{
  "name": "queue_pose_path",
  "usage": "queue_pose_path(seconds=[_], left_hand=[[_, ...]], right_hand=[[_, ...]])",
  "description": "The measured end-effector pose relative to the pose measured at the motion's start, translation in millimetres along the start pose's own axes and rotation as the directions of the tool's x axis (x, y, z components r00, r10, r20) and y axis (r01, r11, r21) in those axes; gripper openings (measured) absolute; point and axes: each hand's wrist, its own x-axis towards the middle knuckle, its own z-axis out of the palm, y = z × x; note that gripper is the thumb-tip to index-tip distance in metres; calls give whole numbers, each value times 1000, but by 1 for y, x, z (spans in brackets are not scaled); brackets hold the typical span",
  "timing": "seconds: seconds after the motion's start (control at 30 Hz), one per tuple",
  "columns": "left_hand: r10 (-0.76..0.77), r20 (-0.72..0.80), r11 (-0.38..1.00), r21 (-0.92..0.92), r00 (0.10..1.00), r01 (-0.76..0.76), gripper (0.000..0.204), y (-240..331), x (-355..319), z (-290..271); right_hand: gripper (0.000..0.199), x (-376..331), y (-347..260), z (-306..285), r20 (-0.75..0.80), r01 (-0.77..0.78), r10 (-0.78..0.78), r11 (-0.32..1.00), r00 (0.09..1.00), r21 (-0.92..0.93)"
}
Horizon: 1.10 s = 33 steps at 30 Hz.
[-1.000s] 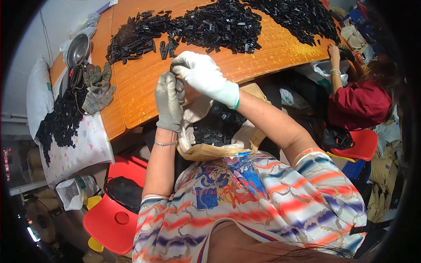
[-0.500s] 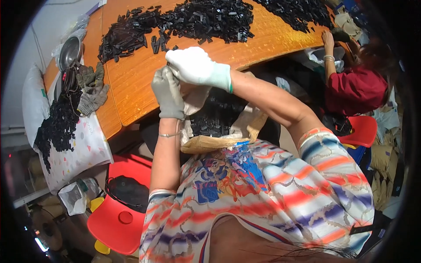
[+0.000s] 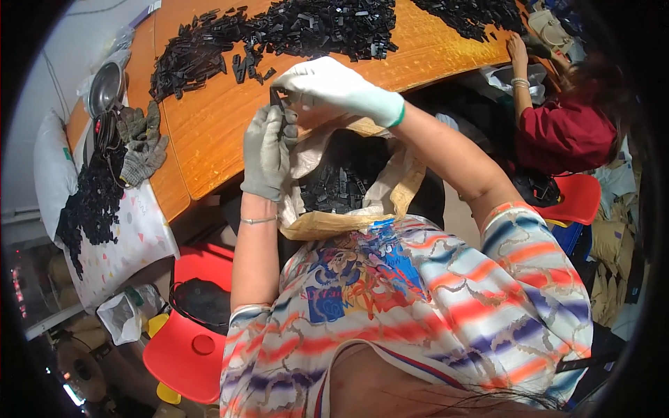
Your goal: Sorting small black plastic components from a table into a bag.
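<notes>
My left hand (image 3: 265,153), in a grey-coated glove, is closed round a small, narrow black plastic piece (image 3: 277,99) that sticks up from its fingers. The right hand (image 3: 324,83), in a white glove with a green cuff edge, pinches the upper end of that same piece; its fingertips are partly hidden. Both hands are raised above an open sack (image 3: 327,227) in front of my body. Inside the sack lie many similar black plastic pieces (image 3: 338,189). Beyond my hands, a large pile of black pieces (image 3: 334,31) covers part of the wooden table (image 3: 216,139).
At the left are grey work gloves (image 3: 144,150), a metal bowl (image 3: 106,89) and small black parts (image 3: 94,202) on a patterned cloth. A red chair (image 3: 188,355) stands at lower left. At right, a person in a dark red top (image 3: 568,136) reaches to the table.
My hands have drawn slightly apart, and the black piece now shows between them. The right hand has lifted a little; the left hand has opened out from a tighter fist.
</notes>
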Motion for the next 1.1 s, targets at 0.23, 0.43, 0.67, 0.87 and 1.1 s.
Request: queue_pose_path(seconds=[0.23, 0.43, 0.67, 0.87, 1.1], left_hand=[[-171, 47, 982, -75, 984, 174, 15, -10, -10, 7], [-231, 98, 972, 60, 968, 226, 25, -45, -44, -10], [196, 153, 92, 981, 969, -173, 28, -10, -47, 1], [505, 148, -191, 980, 850, -57, 28, 38, 60, -27], [418, 101, -316, 948, 903, 40, 25, 50, 137, -34]], right_hand=[[21, -14, 0, 5, 57, -127, 116, 955, 992, 267], [17, -23, 24, 18, 208, -216, 218, 976, 954, -30], [37, 38, 19, -2, -164, -160, 101, 901, 981, -403], [37, 100, 46, 17, -297, -307, 140, 698, 945, -647], [23, 109, 53, 21, -219, -261, 145, 634, 965, -728]])
